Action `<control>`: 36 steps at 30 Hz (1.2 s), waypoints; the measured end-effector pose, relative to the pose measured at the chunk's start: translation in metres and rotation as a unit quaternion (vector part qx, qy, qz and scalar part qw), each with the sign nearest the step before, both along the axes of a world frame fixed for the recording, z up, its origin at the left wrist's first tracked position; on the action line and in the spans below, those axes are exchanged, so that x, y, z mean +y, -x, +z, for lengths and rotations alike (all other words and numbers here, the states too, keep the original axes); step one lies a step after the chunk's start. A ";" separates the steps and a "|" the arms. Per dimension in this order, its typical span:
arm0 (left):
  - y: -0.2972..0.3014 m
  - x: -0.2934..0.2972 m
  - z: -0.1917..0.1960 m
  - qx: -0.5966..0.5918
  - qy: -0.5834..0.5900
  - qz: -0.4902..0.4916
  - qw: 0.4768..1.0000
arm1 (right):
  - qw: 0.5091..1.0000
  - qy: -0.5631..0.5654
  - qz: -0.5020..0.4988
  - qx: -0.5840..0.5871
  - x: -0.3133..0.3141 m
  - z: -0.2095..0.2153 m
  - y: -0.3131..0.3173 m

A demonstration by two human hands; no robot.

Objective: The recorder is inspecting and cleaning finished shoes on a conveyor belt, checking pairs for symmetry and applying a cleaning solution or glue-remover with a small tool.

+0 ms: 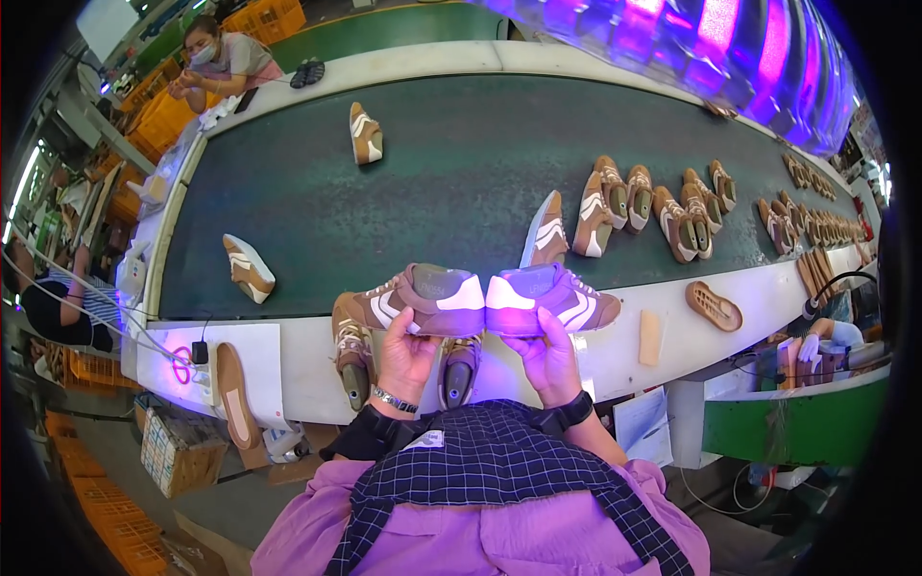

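I hold a pair of brown sneakers with white stripes and white heel patches, raised in front of me over the near edge of the belt. My left hand (pixel 408 357) grips the left sneaker (pixel 386 302) from below. Likewise my right hand (pixel 547 357) is closed on the right sneaker (pixel 588 307). Their heels face each other, touching or nearly so, and the toes point outward. Purple light falls on the heels. Beneath them, two more brown sneakers (pixel 352 341) (pixel 459 370) stand on the white ledge, partly covered by my hands and the held pair.
Several brown sneakers (pixel 676 226) stand on the dark green belt (pixel 451 144) to the right; single ones (pixel 365 134) (pixel 249 269) lie left. Soles (pixel 715 305) (pixel 233 394) rest on the white ledge (pixel 615 379). A purple-lit clear tube (pixel 711 58) hangs overhead. A co-worker (pixel 226 62) sits far left.
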State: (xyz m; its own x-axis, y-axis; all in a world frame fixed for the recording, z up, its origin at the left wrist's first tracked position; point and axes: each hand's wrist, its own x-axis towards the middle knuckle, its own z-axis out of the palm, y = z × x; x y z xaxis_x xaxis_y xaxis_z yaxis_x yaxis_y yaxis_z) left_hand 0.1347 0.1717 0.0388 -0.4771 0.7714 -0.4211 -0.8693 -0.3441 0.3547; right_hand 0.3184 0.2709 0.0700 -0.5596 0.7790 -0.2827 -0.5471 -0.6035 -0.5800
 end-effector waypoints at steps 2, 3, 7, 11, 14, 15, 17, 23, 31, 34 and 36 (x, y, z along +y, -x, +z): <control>0.001 0.001 -0.001 0.003 -0.002 0.001 1.000 | 1.000 -0.001 -0.002 -0.004 0.001 -0.002 0.000; 0.000 0.000 -0.003 0.001 0.000 -0.002 1.000 | 1.000 -0.004 -0.002 -0.002 0.001 -0.001 0.000; 0.001 -0.004 -0.008 0.028 -0.006 -0.019 0.999 | 1.000 -0.015 0.012 -0.012 0.002 -0.003 -0.004; 0.003 -0.009 -0.004 0.073 0.001 -0.016 0.997 | 0.999 -0.028 0.018 -0.041 0.001 -0.002 -0.009; 0.005 -0.009 -0.001 0.111 0.004 -0.016 0.994 | 0.997 -0.043 0.018 -0.061 0.002 -0.001 -0.011; 0.004 -0.010 0.001 0.111 0.004 -0.016 0.994 | 0.996 -0.055 0.020 -0.067 0.003 -0.001 -0.012; 0.004 -0.010 0.004 0.150 0.013 -0.013 0.989 | 0.995 -0.058 0.017 -0.075 0.003 -0.002 -0.012; 0.003 -0.014 0.002 0.092 -0.005 -0.028 0.995 | 0.996 -0.038 0.051 -0.062 0.008 -0.008 -0.013; 0.016 -0.051 -0.048 0.122 0.191 -0.154 0.962 | 0.983 0.076 0.165 0.010 0.015 -0.046 -0.035; 0.041 -0.095 -0.083 0.428 0.347 -0.222 0.804 | 0.988 0.050 0.146 -0.023 0.006 -0.040 -0.027; 0.049 -0.106 -0.057 0.692 0.395 0.006 0.604 | 0.989 0.053 0.131 -0.038 0.012 -0.055 -0.035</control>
